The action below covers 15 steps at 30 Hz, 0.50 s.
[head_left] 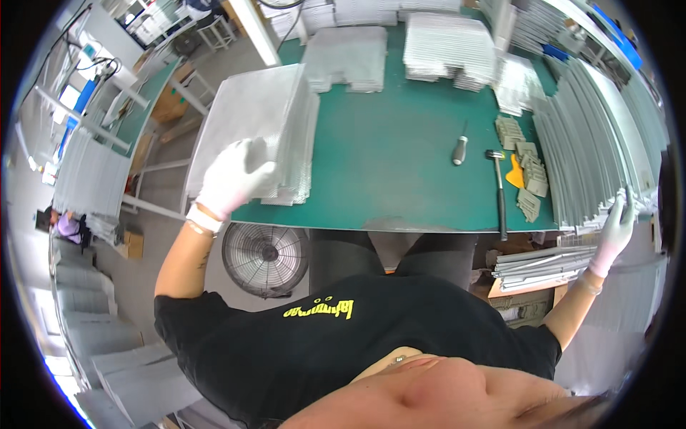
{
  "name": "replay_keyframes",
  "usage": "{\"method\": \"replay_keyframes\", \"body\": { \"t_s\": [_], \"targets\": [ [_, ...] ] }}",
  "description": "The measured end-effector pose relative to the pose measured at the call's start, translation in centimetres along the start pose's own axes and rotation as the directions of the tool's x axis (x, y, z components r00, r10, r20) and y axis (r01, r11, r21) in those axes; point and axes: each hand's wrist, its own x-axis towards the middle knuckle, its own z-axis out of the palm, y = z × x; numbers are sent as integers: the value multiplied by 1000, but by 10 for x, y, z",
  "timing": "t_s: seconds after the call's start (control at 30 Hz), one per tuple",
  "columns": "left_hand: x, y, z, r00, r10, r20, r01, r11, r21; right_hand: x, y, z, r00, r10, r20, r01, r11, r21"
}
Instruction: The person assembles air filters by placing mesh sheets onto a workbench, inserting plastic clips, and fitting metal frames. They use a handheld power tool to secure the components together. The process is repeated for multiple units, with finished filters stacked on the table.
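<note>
My left hand (pixel 236 175), in a white glove, is over the near part of a stack of pale mesh panels (pixel 261 100) at the table's left. Its thumb stands away from the bent fingers, and nothing shows in its grasp; this hand is open. Far to the right, my gloved right hand (pixel 616 232) reaches the near ends of a row of thin grey frames (pixel 586 143) standing close together. Its fingers are stretched out and apart along the outer frames. Whether they press on one frame is hard to see.
On the green table (pixel 386 157) lie a screwdriver (pixel 459 150), a hammer (pixel 500 189), a yellow piece (pixel 514 172) and several beige plastic parts (pixel 532 171). More panel stacks (pixel 446 46) stand along the back. A round fan (pixel 268 259) is below the front edge.
</note>
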Motion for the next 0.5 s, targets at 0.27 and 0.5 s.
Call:
{"method": "replay_keyframes", "body": {
  "t_s": [0.27, 0.5],
  "targets": [
    [10, 10, -32, 941, -133, 310, 117, 991, 69, -92, -51, 76, 942, -57, 331, -45, 955, 293],
    [15, 2, -60, 934, -143, 327, 77, 975, 208, -143, -68, 106, 819, -94, 566, -110, 943, 315]
  ]
}}
